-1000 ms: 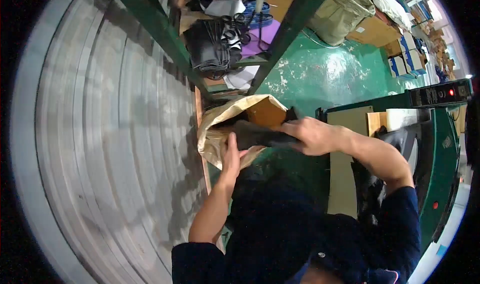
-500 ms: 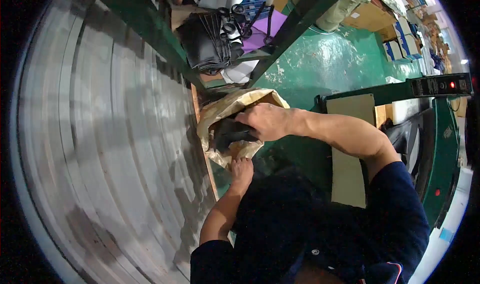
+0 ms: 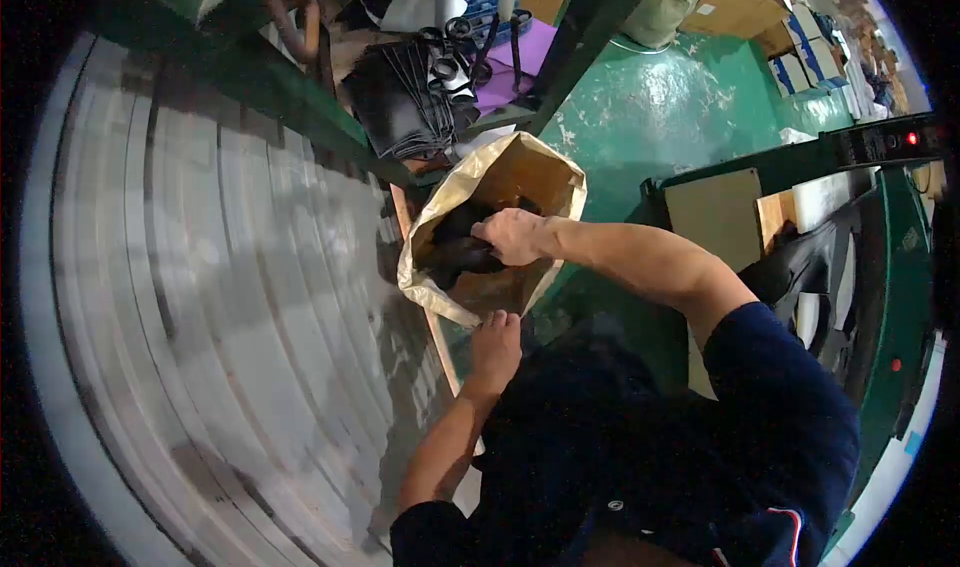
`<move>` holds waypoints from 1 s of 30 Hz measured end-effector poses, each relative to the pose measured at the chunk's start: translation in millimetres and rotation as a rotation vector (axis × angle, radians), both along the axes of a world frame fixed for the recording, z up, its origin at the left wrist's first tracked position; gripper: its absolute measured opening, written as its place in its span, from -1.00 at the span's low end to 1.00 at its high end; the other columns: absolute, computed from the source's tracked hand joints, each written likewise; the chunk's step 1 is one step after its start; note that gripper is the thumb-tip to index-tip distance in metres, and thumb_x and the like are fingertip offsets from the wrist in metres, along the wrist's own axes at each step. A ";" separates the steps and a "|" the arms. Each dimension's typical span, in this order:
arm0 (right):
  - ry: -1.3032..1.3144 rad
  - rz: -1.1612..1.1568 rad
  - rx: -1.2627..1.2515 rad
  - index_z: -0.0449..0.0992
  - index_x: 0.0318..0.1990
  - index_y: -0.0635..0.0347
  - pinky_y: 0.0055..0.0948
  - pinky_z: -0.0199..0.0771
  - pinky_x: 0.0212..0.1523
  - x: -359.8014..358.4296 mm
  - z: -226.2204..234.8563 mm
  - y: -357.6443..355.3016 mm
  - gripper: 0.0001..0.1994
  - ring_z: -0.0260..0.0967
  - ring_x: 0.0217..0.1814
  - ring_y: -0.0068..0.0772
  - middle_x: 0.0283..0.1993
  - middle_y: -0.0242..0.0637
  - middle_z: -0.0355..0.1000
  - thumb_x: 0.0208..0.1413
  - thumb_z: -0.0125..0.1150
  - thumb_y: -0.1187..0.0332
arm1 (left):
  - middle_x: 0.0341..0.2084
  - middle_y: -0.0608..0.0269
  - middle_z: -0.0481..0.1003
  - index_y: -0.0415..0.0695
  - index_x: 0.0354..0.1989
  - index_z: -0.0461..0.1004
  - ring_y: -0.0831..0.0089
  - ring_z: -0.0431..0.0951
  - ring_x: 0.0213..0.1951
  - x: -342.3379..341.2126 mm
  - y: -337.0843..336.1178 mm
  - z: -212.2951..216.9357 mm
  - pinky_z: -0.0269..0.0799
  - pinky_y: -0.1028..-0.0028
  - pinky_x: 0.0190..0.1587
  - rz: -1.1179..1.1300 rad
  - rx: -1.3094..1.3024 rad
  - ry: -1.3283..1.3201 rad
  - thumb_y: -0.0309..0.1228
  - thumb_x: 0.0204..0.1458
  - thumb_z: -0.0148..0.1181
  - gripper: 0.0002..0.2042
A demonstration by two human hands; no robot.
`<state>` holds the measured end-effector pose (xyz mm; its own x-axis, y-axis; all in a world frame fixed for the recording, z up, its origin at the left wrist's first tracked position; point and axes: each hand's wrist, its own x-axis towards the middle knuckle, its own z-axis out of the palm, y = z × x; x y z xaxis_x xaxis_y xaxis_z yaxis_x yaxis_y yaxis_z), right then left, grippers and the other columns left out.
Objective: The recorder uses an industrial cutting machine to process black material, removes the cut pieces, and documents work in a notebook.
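Observation:
A yellowish-tan sack (image 3: 562,174) stands with its mouth wide beside the slatted grey surface. My right hand (image 3: 513,235) reaches into its mouth, fingers closed on dark, limp material (image 3: 462,257) whose exact kind I cannot make out. The material's lower part sinks into the sack's shadow. On the near rim, my left hand (image 3: 496,344) grips the sack's edge, with its fingers folded over it. The deeper contents of the sack are too dark to tell.
Black sheets (image 3: 385,102), scissors (image 3: 445,65) and purple sheets (image 3: 520,62) lie on a shelf beyond the sack. Green frame beams (image 3: 290,97) run past it. Left is the slatted grey surface (image 3: 230,317); right, a machine (image 3: 890,287) with a red light and a pale board (image 3: 715,212).
The sack's mouth has spread wider, and its near rim, folded inward before, now stands out. My right hand still holds the dark material inside. The whole view has shifted slightly.

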<state>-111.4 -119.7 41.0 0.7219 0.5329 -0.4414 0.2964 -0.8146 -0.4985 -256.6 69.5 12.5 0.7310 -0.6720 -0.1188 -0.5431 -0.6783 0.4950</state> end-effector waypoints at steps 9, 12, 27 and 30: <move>-0.113 -0.034 -0.136 0.33 0.19 0.39 -0.19 0.57 -0.04 -23.0 -59.6 4.1 -0.42 0.54 -0.02 0.00 0.00 0.03 0.50 -0.03 0.23 0.36 | -0.30 0.01 0.47 -0.22 -0.24 0.45 0.02 0.49 -0.13 -11.4 -4.2 -6.4 0.48 0.20 -0.12 0.027 0.064 0.039 -0.52 0.00 0.05 -0.85; -0.307 -0.059 -0.058 0.27 0.29 0.27 -0.17 0.41 0.22 -81.7 -92.0 22.9 -0.30 0.33 0.28 -0.01 0.18 0.05 0.36 -0.05 0.32 0.26 | -0.28 -0.03 0.47 -0.22 -0.19 0.43 0.00 0.48 -0.10 -3.9 -6.1 3.8 0.47 0.17 -0.08 -0.012 0.078 0.024 -0.56 -0.03 0.09 -0.80; -0.128 -0.585 0.302 0.48 -0.12 0.20 0.04 0.49 -0.22 -178.7 44.9 -61.9 -0.68 0.50 -0.21 0.16 -0.32 0.04 0.52 -0.07 0.21 0.30 | -0.30 -0.01 0.50 -0.18 -0.31 0.50 -0.08 0.48 -0.16 19.2 0.6 -39.0 0.39 0.02 -0.09 -0.146 0.018 0.126 -0.47 0.04 0.08 -0.89; -0.121 -0.567 0.245 0.43 -0.17 0.27 0.00 0.49 -0.12 -218.8 67.2 -73.6 -0.74 0.45 -0.08 0.15 -0.20 0.01 0.48 -0.03 0.21 0.38 | -0.33 -0.04 0.50 -0.19 -0.32 0.50 -0.11 0.48 -0.23 19.2 -10.1 -36.5 0.38 -0.01 -0.15 -0.321 -0.015 0.026 -0.49 0.02 0.09 -0.90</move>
<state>-330.3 -193.3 108.2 0.9591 0.1275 -0.2528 -0.0825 -0.7281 -0.6805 -237.4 59.3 -24.0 0.4783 -0.8696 -0.1227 -0.7154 -0.4668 0.5199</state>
